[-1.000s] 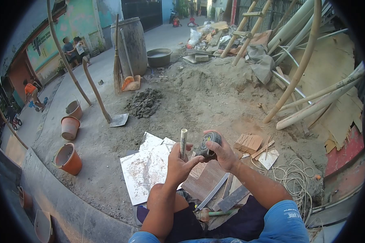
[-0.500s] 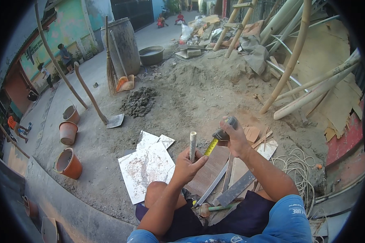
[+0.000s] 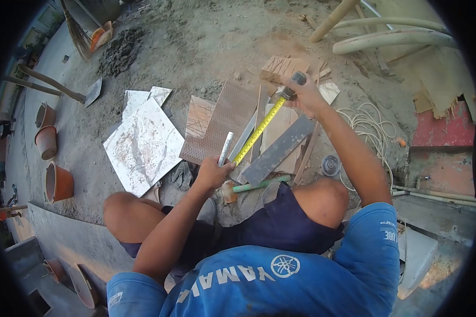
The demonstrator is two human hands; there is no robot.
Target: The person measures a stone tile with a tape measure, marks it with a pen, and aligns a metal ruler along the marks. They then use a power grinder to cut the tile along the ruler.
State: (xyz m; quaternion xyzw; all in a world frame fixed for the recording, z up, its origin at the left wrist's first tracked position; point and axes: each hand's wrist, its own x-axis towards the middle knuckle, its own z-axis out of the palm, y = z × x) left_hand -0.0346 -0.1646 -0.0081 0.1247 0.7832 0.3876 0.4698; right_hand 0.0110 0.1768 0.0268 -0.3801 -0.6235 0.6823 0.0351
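My left hand (image 3: 213,173) is closed round a white marker-like stick (image 3: 226,148) and pinches the end of the yellow tape (image 3: 260,128). The tape stretches up and right to the dark tape measure case (image 3: 296,83), which my right hand (image 3: 307,96) grips. Beneath the tape lie a brown textured tile (image 3: 225,122), a dark grey strip (image 3: 278,151) and thin wooden pieces. A green-handled hammer (image 3: 256,185) rests close to my knees. White, dirt-covered tiles (image 3: 144,141) are on the ground left of my left hand.
Orange buckets (image 3: 60,182) and a shovel (image 3: 92,92) stand at the left. Wet mortar (image 3: 122,52) is heaped at the upper left. Coiled cable (image 3: 366,132) lies at the right, below pale poles (image 3: 391,41). A round clear lid (image 3: 330,165) is near my right knee.
The view has tilted down. My hands have moved apart, and a longer length of yellow tape now shows between them. The stick in my left hand leans more to the right.
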